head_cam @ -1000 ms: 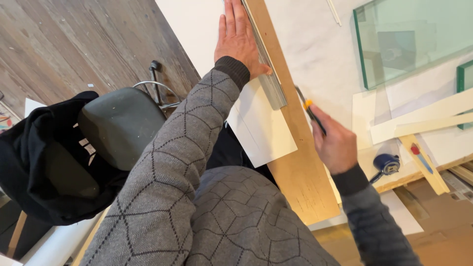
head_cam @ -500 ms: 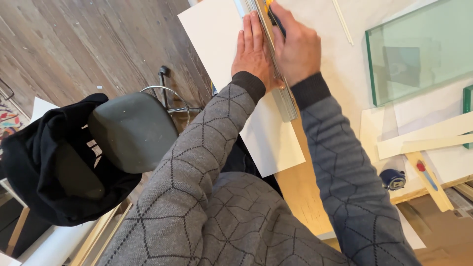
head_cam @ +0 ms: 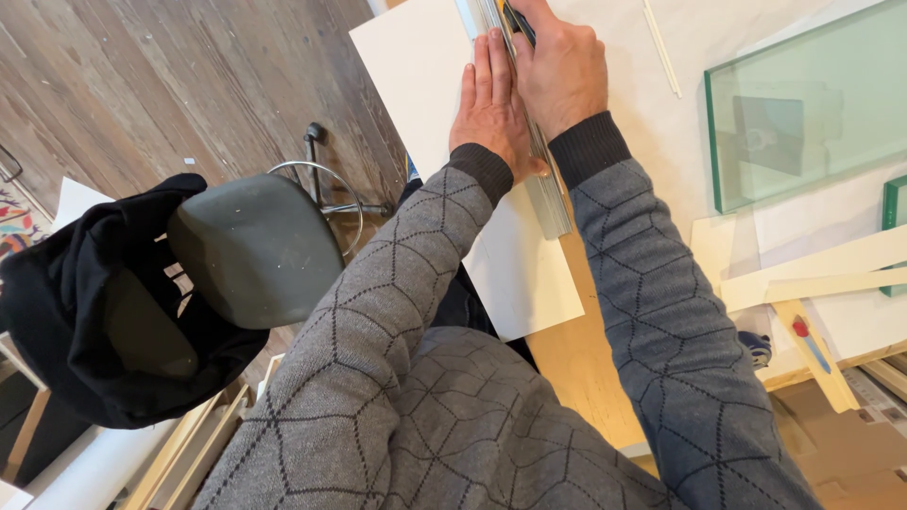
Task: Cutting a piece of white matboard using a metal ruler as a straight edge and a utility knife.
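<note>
My left hand (head_cam: pixel 491 109) lies flat, fingers together, pressing a metal ruler (head_cam: pixel 548 194) onto a white sheet (head_cam: pixel 425 85) on the wooden table (head_cam: pixel 581 364). My right hand (head_cam: pixel 559 68) is closed around a dark cutting knife (head_cam: pixel 518 21) with a yellow part, held against the ruler's far edge just beyond my left hand. The knife's tip is hidden at the top edge of the view. Both arms wear grey patterned sleeves.
A thick glass pane (head_cam: pixel 803 113) lies to the right on the table. Pale card strips (head_cam: pixel 812 269) and a small tool with a red spot (head_cam: pixel 811 342) lie near the right edge. A stool with a dark seat (head_cam: pixel 250 246) and a black garment (head_cam: pixel 85 312) stand at my left.
My right hand has travelled from low beside the board up to the top of the ruler, next to my left hand. The view has shifted slightly.
</note>
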